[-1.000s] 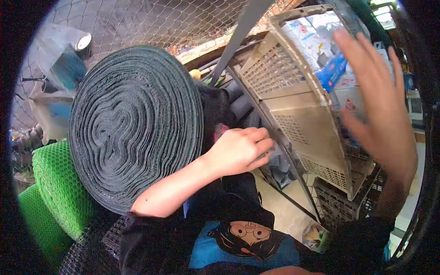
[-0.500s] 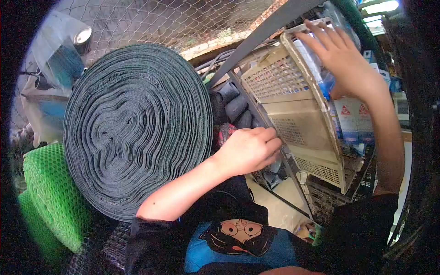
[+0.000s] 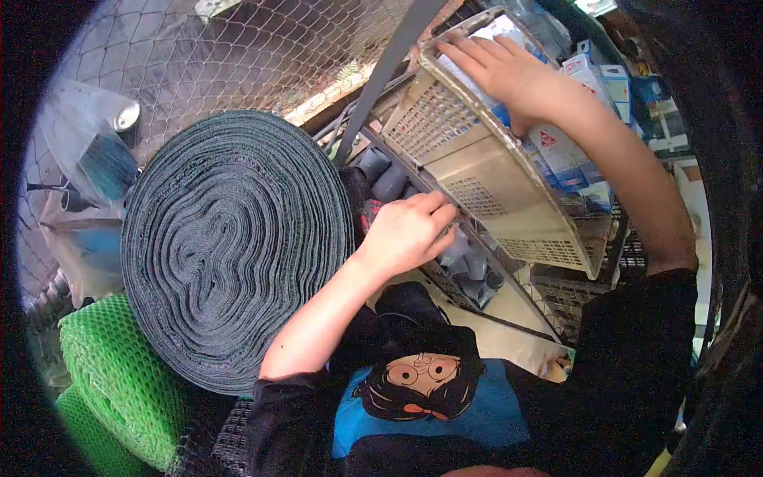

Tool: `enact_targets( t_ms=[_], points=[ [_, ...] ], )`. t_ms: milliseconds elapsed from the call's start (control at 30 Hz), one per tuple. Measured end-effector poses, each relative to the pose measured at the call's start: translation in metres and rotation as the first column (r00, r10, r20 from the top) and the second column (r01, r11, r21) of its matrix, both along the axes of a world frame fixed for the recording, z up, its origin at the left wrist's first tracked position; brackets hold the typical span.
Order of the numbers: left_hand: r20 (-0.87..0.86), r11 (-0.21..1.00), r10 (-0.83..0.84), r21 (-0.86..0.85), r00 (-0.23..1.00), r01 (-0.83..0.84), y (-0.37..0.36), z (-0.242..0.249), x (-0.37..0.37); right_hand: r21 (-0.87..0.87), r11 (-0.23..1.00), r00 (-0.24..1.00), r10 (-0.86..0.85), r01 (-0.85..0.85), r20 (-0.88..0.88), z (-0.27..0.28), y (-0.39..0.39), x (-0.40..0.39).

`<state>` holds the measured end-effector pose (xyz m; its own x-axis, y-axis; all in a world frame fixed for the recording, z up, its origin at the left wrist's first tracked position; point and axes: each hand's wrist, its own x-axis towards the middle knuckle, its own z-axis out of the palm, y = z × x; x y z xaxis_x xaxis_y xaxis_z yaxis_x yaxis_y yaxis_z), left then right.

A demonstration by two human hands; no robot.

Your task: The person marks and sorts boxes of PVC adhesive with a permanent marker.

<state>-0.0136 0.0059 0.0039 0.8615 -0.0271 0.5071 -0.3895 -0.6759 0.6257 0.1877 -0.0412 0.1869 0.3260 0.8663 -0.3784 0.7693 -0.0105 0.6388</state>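
Observation:
A cream plastic basket (image 3: 485, 179) with slotted sides stands tilted at the upper right, with boxes and packets (image 3: 568, 151) behind its near wall. My right hand (image 3: 517, 79) reaches over the basket's upper rim, its fingers spread on the top edge and the thumb lower down inside. Nearer the middle, my left hand (image 3: 409, 230) is curled beside a dark metal shelf frame, to the left of the basket. Its fingers are bent, and what they hold, if anything, is hidden. Grey plastic fittings (image 3: 389, 181) lie behind this hand.
A large roll of dark netting (image 3: 238, 254) fills the left middle. Green mesh rolls (image 3: 119, 374) lie at the lower left. Clear plastic bags (image 3: 99, 143) hang at the far left. Wire fencing (image 3: 262, 63) runs across the back. More grey fittings (image 3: 477, 278) sit in a lower crate.
The view has shifted. The basket and my right hand appear further left and higher, and more boxes show at the right. My left hand stays curled near the frame.

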Motion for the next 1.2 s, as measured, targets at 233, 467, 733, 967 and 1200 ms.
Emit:
enact_targets(
  t_ms=[233, 467, 733, 967, 1200],
  points=[
    [0.018, 1.000, -0.001, 0.001, 1.000, 0.001, -0.002, 0.002, -0.001, 0.099, 0.992, 0.973, 0.097, -0.077, -0.208, 0.011, -0.003, 0.013],
    [0.018, 1.000, -0.010, 0.014, 1.000, 0.010, -0.004, -0.003, -0.001, 0.179, 0.983, 0.959, 0.092, -0.044, -0.269, 0.027, -0.005, 0.020],
    [0.006, 0.999, -0.021, 0.030, 1.000, 0.021, -0.001, -0.003, -0.002, 0.297, 0.955, 0.931, 0.086, 0.025, -0.354, 0.055, -0.017, 0.028],
    [0.023, 0.992, -0.053, -0.111, 0.998, 0.055, -0.013, -0.003, -0.005, 0.652, 0.733, 0.833, 0.229, 0.194, -0.504, 0.091, -0.059, -0.022],
    [-0.004, 0.908, 0.175, -0.385, 0.985, -0.163, 0.000, 0.014, 0.001, 0.686, 0.029, 0.651, 0.288, 0.727, -0.702, 0.003, -0.143, -0.119]
  ],
)
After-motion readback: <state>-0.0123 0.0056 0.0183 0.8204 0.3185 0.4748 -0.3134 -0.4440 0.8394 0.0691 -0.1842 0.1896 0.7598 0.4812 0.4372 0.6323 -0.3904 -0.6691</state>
